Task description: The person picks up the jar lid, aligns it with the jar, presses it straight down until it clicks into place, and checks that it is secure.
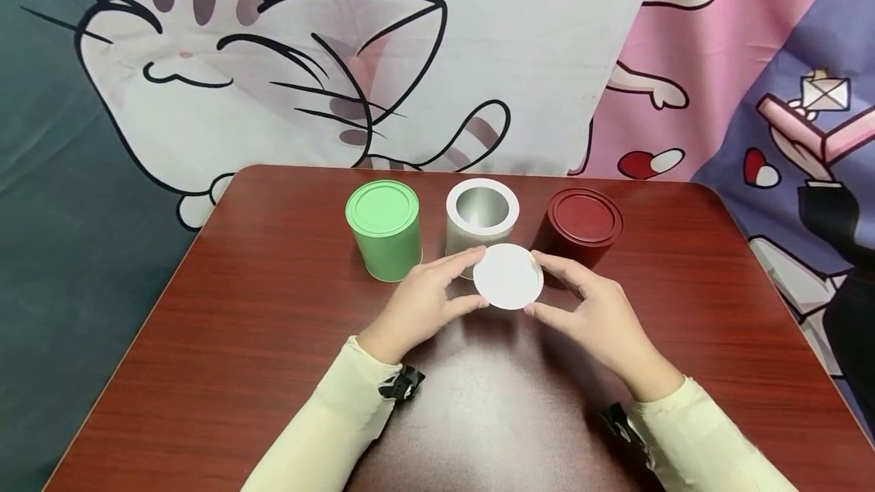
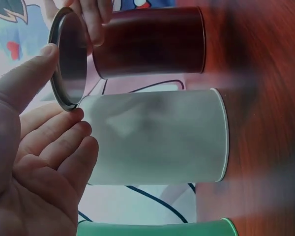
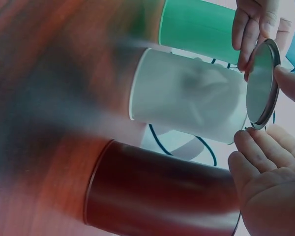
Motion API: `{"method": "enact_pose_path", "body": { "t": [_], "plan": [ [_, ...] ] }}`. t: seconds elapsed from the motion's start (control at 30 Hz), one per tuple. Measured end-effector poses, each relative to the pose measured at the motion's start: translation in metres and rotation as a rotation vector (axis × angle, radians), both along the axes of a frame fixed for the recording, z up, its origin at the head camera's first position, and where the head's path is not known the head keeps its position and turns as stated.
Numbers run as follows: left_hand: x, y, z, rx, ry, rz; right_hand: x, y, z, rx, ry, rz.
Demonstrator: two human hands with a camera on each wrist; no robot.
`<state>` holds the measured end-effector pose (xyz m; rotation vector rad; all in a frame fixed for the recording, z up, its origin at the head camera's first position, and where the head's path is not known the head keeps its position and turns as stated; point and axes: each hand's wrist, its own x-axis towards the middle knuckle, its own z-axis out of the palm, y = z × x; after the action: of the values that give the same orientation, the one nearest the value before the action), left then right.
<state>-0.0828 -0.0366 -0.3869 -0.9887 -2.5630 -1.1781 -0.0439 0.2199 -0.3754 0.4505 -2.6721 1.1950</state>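
Observation:
Between both hands is a round white lid (image 1: 508, 276), its metallic underside showing in the wrist views. My left hand (image 1: 431, 298) pinches its left edge between thumb and fingertips. On the opposite edge, my right hand (image 1: 595, 313) pinches it the same way. Just behind the lid stands an upright white can (image 1: 459, 234), its top uncovered and its silvery inside visible. The lid is held apart from the tabletop, near the can's rim. A green can (image 1: 388, 249) with its lid on stands left of the white one, and a dark red can (image 1: 581, 222), also lidded, stands to the right.
The cans stand in a row near the back edge of a reddish-brown wooden table (image 1: 239, 310). Behind the table hangs a cloth (image 1: 547, 44) printed with a cartoon cat. Glare lies on the tabletop between the forearms.

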Motion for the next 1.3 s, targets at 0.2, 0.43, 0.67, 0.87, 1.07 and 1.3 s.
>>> {"method": "enact_pose_path", "body": {
  "t": [0.2, 0.43, 0.67, 0.87, 1.07, 1.3],
  "plan": [
    [0.0, -0.005, 0.005, 0.037, 0.043, 0.02, -0.004, -0.005, 0.008, -0.004, 0.021, 0.014],
    [-0.004, -0.01, 0.015, 0.061, 0.063, 0.017, -0.01, -0.01, 0.014, 0.011, 0.032, 0.014],
    [-0.008, -0.01, 0.024, 0.011, 0.057, 0.018, -0.019, -0.012, 0.018, 0.005, 0.016, 0.014],
    [-0.012, -0.009, 0.03, -0.033, 0.038, 0.024, -0.026, -0.015, 0.018, -0.036, 0.008, 0.014],
    [-0.018, -0.009, 0.031, -0.046, 0.022, 0.036, -0.031, -0.017, 0.02, -0.01, 0.013, 0.008],
    [-0.022, -0.007, 0.028, -0.056, -0.011, 0.052, -0.038, -0.02, 0.021, 0.026, 0.027, -0.006]
  ]
}}
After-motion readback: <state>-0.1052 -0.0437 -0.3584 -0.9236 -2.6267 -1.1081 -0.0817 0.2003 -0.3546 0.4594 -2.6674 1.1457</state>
